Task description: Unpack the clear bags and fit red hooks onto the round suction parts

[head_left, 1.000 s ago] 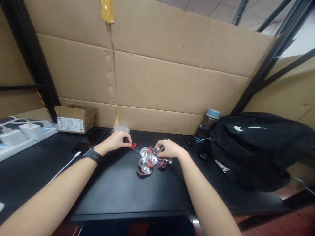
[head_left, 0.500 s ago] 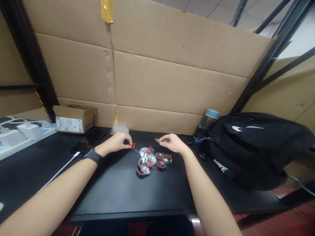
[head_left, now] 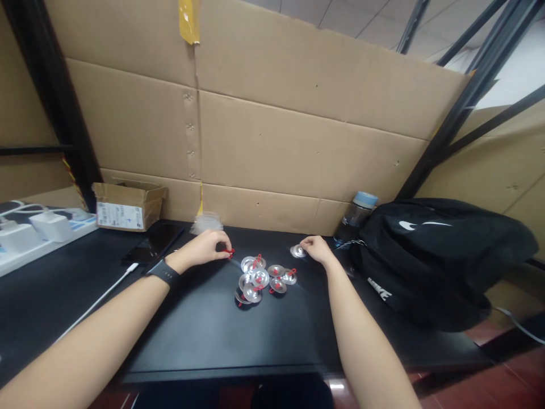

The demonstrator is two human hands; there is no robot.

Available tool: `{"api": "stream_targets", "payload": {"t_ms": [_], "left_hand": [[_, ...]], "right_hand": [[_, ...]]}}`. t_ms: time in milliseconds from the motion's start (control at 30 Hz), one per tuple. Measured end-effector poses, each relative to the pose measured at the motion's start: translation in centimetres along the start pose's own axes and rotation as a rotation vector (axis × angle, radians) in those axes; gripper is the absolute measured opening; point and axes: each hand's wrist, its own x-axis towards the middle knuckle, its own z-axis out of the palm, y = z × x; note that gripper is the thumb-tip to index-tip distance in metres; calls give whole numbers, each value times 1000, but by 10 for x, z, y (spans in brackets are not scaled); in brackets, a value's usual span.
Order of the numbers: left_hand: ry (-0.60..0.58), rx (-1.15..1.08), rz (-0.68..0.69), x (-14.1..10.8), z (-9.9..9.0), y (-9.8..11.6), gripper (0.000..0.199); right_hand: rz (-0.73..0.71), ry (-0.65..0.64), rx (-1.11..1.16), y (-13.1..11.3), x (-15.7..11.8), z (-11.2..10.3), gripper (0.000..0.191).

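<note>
Several shiny metal discs [head_left: 260, 277] with red loops lie in an overlapping cluster on the black table [head_left: 204, 341]. Left of them, my left hand [head_left: 212, 247] pinches a small red piece [head_left: 230, 252] between thumb and fingertips. My right hand [head_left: 315, 248], to the right and behind the cluster, has its fingers closed on the edge of a single metal disc [head_left: 298, 251], apart from the others. Whether that disc touches the table cannot be made out.
Clear plastic pieces [head_left: 206, 223] lie behind my left hand. A phone [head_left: 154, 243], an open cardboard box [head_left: 130, 207] and a power strip [head_left: 46, 241] are at left. A bottle [head_left: 355, 218] and a black bag [head_left: 443, 261] stand at right.
My right hand has moved right with the metal disc, which now shows more fully. My left hand stays nearly in place with the red piece.
</note>
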Motion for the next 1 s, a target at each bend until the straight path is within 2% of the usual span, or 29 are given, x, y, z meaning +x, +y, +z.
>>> {"api": "stream_targets", "payload": {"t_ms": [233,433,500,633,700,767,833,1000], "left_hand": [[6,2,40,2,2,9,16],[2,10,39,2,3,12,18],[10,10,43,2,3,12,18],[2,18,41,2,1,15,16],[-7,26,32,3,0,17,15],[-6,31,29,3,-1,20,14],[-1,36,31,3,-2,24,15],[-8,19,36,4,0,39,14]], "right_hand": [[-11,-1,-84,-7,0,9,16],[-97,-67,-86,-31,-9,-4,16],[-156,-198,-46,-41,-16,-11,15],[-240,-717,76,-59,-28,-20,27],[-224,-818,75,-63,-31,-21,23],[-230,-763,58,-66,-32,-20,15],[-284,-639,84,-69,-32,-19,7],[-397,-319,345,-93,-36,-6,7]]}}
